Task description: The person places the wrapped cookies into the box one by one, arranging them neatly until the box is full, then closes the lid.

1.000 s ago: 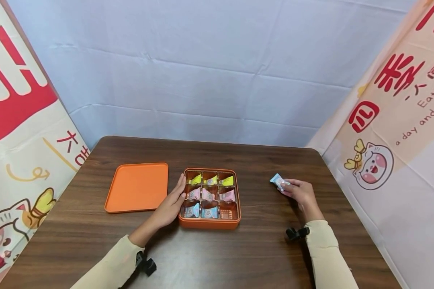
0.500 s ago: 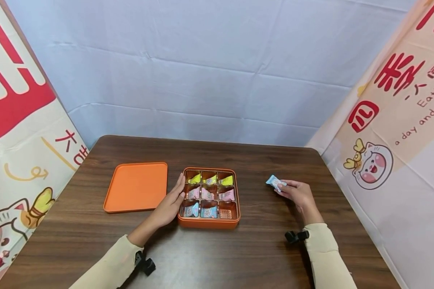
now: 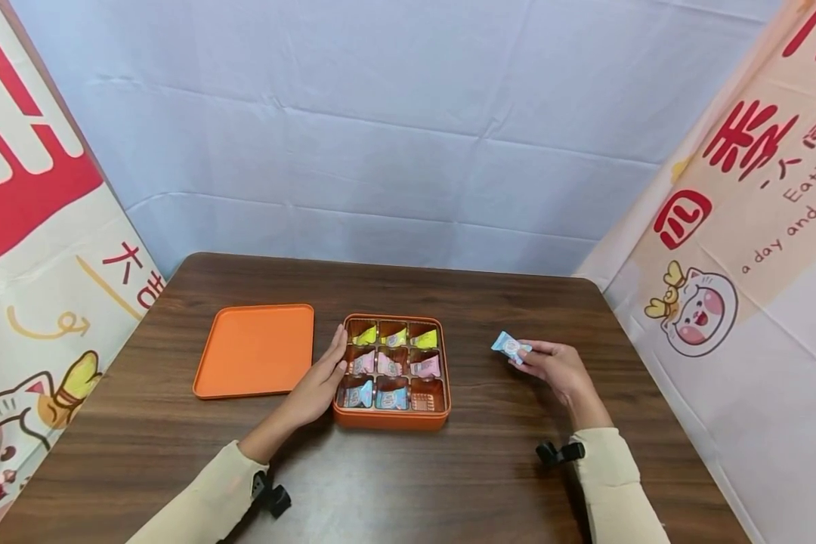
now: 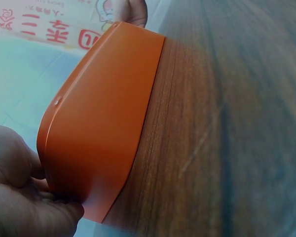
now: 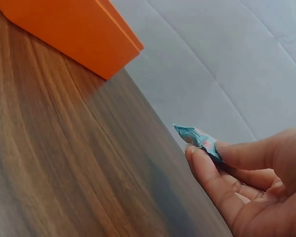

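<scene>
An orange box [image 3: 391,421] with a divided insert stands on the table. Wrapped candies lie in its compartments: a back row of yellow candies [image 3: 394,338], a middle row of pink candies [image 3: 391,366], and two blue candies [image 3: 391,398] at the front. The front right compartment [image 3: 425,400] shows its ribbed bottom. My left hand [image 3: 318,384] rests along the box's left side, fingers extended; the left wrist view shows it against the box wall [image 4: 98,98]. To the right of the box, my right hand [image 3: 563,372] pinches a blue wrapped candy [image 5: 195,138] between thumb and fingers, above the table.
An orange lid [image 3: 255,351] lies flat on the brown wooden table [image 3: 381,491], left of the box. Pale cloth [image 3: 381,136] hangs behind the table, and printed banners stand at both sides. Each wrist wears a small black camera mount.
My right hand has shifted slightly left with the blue candy and turned it a little. My left hand stays at the box.
</scene>
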`<state>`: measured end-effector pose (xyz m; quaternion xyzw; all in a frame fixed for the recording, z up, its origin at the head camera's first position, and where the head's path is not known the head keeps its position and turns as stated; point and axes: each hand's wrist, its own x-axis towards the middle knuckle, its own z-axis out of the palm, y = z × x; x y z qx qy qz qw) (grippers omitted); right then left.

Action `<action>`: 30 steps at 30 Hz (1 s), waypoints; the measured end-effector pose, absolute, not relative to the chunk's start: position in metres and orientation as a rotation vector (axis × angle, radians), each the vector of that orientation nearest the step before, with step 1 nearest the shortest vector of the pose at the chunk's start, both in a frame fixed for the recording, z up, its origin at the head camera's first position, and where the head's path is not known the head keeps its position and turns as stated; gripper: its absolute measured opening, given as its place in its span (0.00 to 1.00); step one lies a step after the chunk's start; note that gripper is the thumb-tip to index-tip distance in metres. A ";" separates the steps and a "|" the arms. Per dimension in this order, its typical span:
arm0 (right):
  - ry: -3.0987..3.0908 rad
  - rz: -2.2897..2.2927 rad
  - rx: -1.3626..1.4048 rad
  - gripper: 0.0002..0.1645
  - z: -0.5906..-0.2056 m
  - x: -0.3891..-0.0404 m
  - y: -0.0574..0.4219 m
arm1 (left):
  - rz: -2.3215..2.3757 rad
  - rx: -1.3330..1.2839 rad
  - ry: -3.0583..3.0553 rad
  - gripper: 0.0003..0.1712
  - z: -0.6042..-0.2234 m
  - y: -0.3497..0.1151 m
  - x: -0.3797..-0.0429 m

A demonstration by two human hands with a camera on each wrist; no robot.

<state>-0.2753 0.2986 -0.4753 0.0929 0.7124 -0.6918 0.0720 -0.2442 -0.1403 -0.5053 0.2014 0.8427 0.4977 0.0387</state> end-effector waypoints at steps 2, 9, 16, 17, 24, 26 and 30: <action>2.142 -2.072 0.274 0.29 -0.475 -0.274 0.297 | 1.525 0.617 2.584 0.35 -0.505 -0.140 -0.245; 2.123 -2.081 0.213 0.29 -0.474 -0.269 0.293 | 1.548 0.622 2.571 0.34 -0.505 -0.140 -0.245; 2.137 -2.059 0.160 0.30 -0.467 -0.263 0.286 | 1.592 0.628 2.550 0.34 -0.504 -0.141 -0.243; 2.136 -2.056 0.157 0.30 -0.466 -0.262 0.285 | 1.587 0.622 2.552 0.34 -0.504 -0.141 -0.243; 2.130 -2.046 0.142 0.30 -0.458 -0.256 0.273 | 1.578 0.622 2.549 0.34 -0.504 -0.141 -0.243; 2.122 -2.059 0.130 0.30 -0.457 -0.253 0.271 | 1.578 0.618 2.551 0.34 -0.504 -0.140 -0.243; 2.112 -2.077 0.091 0.30 -0.456 -0.251 0.264 | 1.561 0.606 2.559 0.34 -0.503 -0.140 -0.243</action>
